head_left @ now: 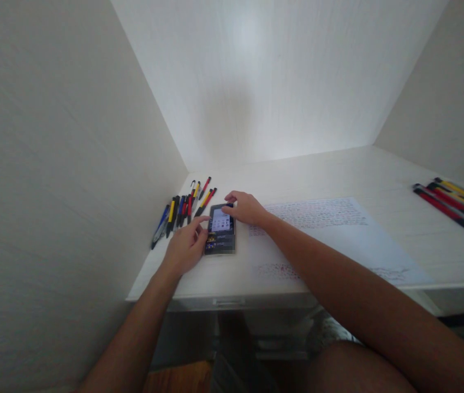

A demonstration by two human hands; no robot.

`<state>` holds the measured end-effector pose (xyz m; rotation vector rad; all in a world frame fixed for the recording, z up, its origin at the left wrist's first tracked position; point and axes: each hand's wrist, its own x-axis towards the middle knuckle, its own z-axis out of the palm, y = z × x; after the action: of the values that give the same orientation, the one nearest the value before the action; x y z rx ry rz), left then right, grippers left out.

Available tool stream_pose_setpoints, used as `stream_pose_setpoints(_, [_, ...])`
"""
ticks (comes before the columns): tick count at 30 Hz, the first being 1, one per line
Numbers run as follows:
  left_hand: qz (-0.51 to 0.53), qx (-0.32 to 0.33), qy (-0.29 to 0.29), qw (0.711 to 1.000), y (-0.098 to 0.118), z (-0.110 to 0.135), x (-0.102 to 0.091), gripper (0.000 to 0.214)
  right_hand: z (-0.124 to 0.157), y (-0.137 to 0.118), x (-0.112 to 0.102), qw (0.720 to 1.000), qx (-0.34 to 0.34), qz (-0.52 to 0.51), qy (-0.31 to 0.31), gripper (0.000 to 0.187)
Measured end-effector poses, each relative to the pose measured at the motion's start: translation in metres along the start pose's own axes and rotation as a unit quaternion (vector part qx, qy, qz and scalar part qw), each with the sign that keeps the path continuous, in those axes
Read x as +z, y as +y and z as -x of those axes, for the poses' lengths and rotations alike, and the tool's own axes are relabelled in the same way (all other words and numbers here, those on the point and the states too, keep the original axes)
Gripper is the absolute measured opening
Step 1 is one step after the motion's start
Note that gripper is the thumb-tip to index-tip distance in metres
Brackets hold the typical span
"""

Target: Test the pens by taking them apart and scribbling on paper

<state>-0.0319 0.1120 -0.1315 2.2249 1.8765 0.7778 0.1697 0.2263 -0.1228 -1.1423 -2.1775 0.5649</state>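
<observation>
A smartphone lies flat on the white desk with its screen lit. My left hand rests at the phone's left edge, index finger stretched toward the screen and the other fingers curled. My right hand lies at the phone's top right corner, fingers touching its upper edge. Neither hand lifts the phone. A bunch of several pens in yellow, red, blue and black lies just left of the phone.
A printed paper sheet lies under my right forearm. Several more red and yellow pens lie at the desk's far right. White walls close in on the left, back and right. A drawer handle shows below the desk's front edge.
</observation>
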Motion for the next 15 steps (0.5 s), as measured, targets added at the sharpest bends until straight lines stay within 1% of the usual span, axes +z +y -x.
stream_pose_setpoints(4, [-0.003, 0.003, 0.006, 1.000, -0.0004, -0.0005, 0.0006, 0.040, 0.0009, -0.0009, 0.0035, 1.000, -0.008, 0.003, -0.004, 0.036])
stream_pose_setpoints(9, [0.015, 0.003, 0.016, 1.000, 0.0046, 0.0012, -0.0011, 0.039, 0.0014, 0.0025, 0.0079, 1.000, -0.022, 0.003, -0.009, 0.043])
stream_pose_setpoints(13, [0.028, -0.008, 0.025, 0.999, 0.0053, 0.0028, -0.0003, 0.040, 0.0019, 0.0036, 0.0062, 1.000, -0.014, -0.001, -0.001, 0.049])
stream_pose_setpoints(15, [0.035, 0.000, 0.019, 0.999, 0.0037, 0.0061, -0.0001, 0.040, 0.0025, 0.0026, 0.0033, 1.000, -0.007, -0.003, 0.000, 0.047])
